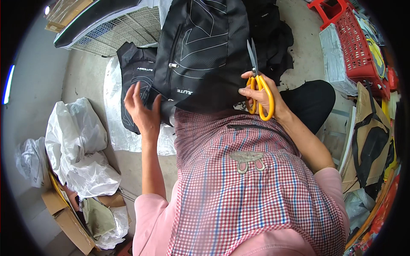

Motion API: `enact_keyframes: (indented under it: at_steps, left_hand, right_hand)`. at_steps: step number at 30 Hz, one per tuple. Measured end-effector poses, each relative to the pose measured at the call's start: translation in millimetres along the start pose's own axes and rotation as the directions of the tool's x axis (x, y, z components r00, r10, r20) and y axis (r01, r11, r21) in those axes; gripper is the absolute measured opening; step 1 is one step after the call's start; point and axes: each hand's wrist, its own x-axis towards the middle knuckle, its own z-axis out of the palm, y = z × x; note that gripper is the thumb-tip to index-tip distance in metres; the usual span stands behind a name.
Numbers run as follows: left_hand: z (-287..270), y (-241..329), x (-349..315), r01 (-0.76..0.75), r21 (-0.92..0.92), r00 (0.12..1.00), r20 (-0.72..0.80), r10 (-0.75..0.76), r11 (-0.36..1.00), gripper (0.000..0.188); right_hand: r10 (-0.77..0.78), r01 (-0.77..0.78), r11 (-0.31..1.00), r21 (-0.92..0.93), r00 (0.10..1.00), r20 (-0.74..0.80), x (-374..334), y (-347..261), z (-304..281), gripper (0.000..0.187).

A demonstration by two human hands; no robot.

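Beside the bag (207, 47), fingers (246, 91) hold scissors (258, 78) (near its edge).

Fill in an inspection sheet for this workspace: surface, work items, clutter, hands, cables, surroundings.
Surface: lap in a checked apron; silver sheet on the floor.
Work items: large black panel, its near edge over the apron; smaller black piece at its left; scissors.
Clutter: white plastic, cardboard box and green cloth at left; red crate at right.
Hands: left hand empty, above the smaller black piece, contact unclear; right hand holds the scissors by the yellow handles.
Cables: nothing clearly seen.
Surroundings: wire mesh beyond; grey wall at left.
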Motion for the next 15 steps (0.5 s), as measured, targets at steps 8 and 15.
enact_keyframes:
  at_steps: [8,15]
  left_hand:
    - [-8,78,24,0.086,-0.702,0.585,0.610,0.534,0.707,0.034]
    - [15,89,-19,-0.273,-0.813,0.559,0.302,0.772,0.515,0.037]
  right_hand:
    - [0.021,-0.030,0.998,-0.061,0.989,-0.144,3,18,-6,0.034]
    - [-0.121,0.072,0.975,-0.212,0.966,-0.229,-4,32,-1,0.041]
